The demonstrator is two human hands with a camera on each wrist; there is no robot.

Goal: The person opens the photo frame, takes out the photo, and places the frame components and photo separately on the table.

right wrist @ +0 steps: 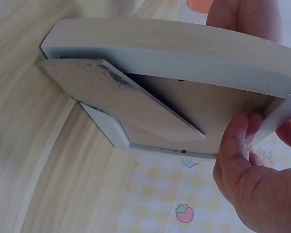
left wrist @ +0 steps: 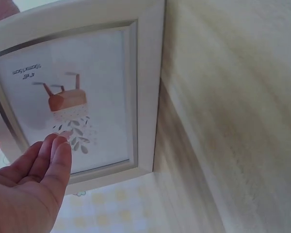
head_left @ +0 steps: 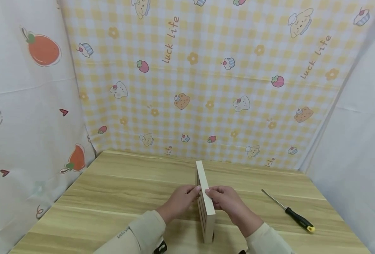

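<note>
A pale wooden photo frame (head_left: 208, 204) stands on edge on the table, between both hands. My left hand (head_left: 182, 197) holds it at the upper edge from the left; in the left wrist view its fingers lie before the glazed front, over a picture (left wrist: 70, 102) of a potted plant that appears upside down. On the other side my right hand (head_left: 227, 201) grips the upper edge, thumb on top and fingers by the brown backboard (right wrist: 223, 104). A flat support leg (right wrist: 102, 92) juts out from that back, as the right wrist view shows.
To the right a screwdriver (head_left: 298, 218) with a black and yellow handle lies on the wood-grain table (head_left: 127, 187). A yellow checked cloth (head_left: 206, 81) hangs behind the table, with white cloths (head_left: 31, 134) at the sides.
</note>
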